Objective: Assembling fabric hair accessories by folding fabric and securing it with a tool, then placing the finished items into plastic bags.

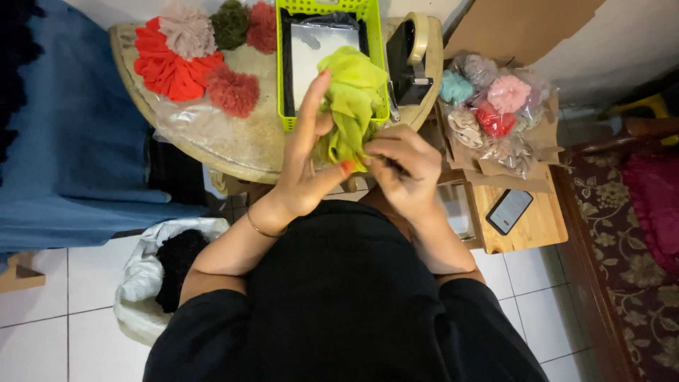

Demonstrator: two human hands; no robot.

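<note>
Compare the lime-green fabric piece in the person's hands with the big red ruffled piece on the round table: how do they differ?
The lime-green fabric piece is held up between the left hand and right hand; the big red ruffled piece lies untouched on the round table. The green one hangs loose and crumpled; the red one is spread in neat, fan-like pleats. The red one looks wider. Both are gathered, ruffled cloth in one plain colour.

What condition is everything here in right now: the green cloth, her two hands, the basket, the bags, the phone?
Lime-green fabric piece: bunched, held up by both hands.
Left hand: fingers extended, thumb pressing the fabric.
Right hand: closed, pinching the fabric's lower edge.
Lime-green plastic basket: upright, holding a white sheet.
Clear plastic bags of fabric scrunchies: heaped in an open cardboard box.
Smartphone: lying flat, screen lit.
White bag on floor: open, dark fabric inside.
</note>
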